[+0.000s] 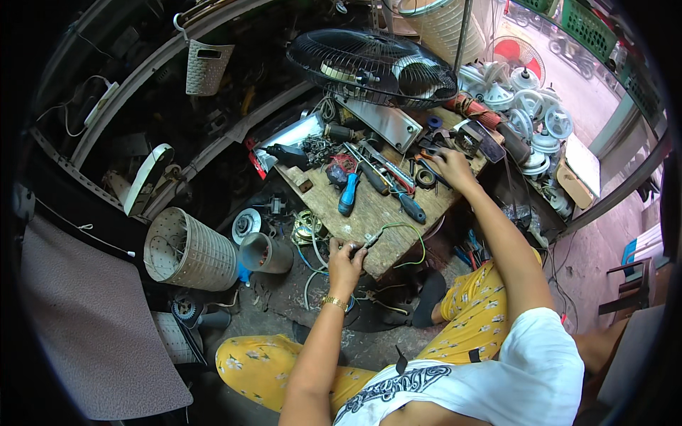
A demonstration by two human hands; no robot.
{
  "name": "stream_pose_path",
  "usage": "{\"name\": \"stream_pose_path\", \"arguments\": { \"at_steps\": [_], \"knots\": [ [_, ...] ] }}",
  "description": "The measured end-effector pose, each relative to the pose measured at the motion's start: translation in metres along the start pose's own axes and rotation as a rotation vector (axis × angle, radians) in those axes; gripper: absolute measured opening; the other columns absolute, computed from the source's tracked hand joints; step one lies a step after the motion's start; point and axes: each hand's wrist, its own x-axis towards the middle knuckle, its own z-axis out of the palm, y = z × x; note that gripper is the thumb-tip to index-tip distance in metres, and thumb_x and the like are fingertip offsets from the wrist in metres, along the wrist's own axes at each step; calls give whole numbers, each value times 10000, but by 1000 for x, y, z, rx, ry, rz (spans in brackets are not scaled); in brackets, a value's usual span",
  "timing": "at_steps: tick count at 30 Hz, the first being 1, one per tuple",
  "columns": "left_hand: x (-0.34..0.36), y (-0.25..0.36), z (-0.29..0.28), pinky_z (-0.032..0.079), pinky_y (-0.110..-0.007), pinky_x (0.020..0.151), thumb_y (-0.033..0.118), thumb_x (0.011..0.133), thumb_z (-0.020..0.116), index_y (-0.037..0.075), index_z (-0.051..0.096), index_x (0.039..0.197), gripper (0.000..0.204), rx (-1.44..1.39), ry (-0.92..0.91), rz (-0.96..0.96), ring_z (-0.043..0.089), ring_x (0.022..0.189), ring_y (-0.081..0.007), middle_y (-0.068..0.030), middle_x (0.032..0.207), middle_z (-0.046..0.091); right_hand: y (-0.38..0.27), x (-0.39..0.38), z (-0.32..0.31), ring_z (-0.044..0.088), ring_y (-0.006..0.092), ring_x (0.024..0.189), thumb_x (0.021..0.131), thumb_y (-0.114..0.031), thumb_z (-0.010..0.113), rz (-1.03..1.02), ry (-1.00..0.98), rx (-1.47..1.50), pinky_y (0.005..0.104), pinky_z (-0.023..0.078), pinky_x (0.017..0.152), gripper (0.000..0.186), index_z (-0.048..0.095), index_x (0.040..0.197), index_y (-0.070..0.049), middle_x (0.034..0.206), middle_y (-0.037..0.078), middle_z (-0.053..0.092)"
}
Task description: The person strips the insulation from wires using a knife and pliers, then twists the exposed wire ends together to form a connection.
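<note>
My left hand [346,268], with a gold-coloured band at the wrist, is at the near edge of the wooden worktop [339,213]. Its fingers pinch the end of a thin green-yellow wire [410,226] that loops over the wood; what else they hold is too small to tell. My right hand [452,169] reaches to the worktop's far right, its fingers extended beside orange-and-black handles [425,152]. Close by lies a black tape roll [425,178]. A blue screwdriver [347,194] and a tool with a blue-grey handle [411,208] lie between the hands.
A black fan cage [373,67] stands over the worktop's back. White plastic fan parts [529,106] are piled at the right. On the floor at left are a perforated pale basket [202,248] and a grey container [266,253]. Loose wires [310,273] hang beside my left hand.
</note>
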Motion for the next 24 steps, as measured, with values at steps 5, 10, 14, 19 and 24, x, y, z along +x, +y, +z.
{"name": "stream_pose_path", "arguments": {
  "at_steps": [5, 10, 14, 19, 24],
  "knots": [
    [0, -2, -9, 481, -373, 706, 119, 811, 698, 13, 653, 947, 179, 97, -9, 21, 583, 802, -300, -156, 883, 537, 7, -30, -18, 636, 385, 813, 848, -192, 622, 10, -53, -15, 453, 486, 728, 183, 682, 910, -30, 842, 213, 658],
    [35, 15, -55, 391, -277, 526, 195, 921, 589, 48, 624, 976, 161, -311, -26, -266, 479, 550, -139, -3, 604, 484, 5, -20, -31, 638, 374, 810, 842, -167, 625, -54, 80, -60, 439, 489, 740, 172, 679, 888, -11, 851, 201, 658],
    [58, 59, -118, 308, -204, 476, 270, 988, 488, 80, 577, 1074, 227, -750, -135, -515, 371, 533, -54, 43, 633, 410, 1, -14, -19, 635, 377, 829, 841, -176, 625, -95, 60, -23, 441, 492, 756, 195, 674, 879, 9, 874, 207, 659],
    [41, 70, -156, 331, -205, 505, 264, 1011, 424, 45, 562, 1127, 284, -847, -174, -554, 363, 545, -57, 42, 660, 396, -57, -27, 29, 561, 362, 1079, 805, -238, 675, -258, -84, -149, 434, 468, 903, 281, 653, 1014, -51, 1123, 177, 615],
    [29, 54, -131, 330, -210, 498, 312, 1014, 417, 22, 556, 1140, 346, -905, -162, -594, 361, 533, -60, 41, 646, 388, -80, -11, 48, 489, 407, 1182, 788, -227, 689, -66, -295, -194, 588, 382, 951, 545, 488, 1276, -92, 1168, 195, 597]
  ]
}}
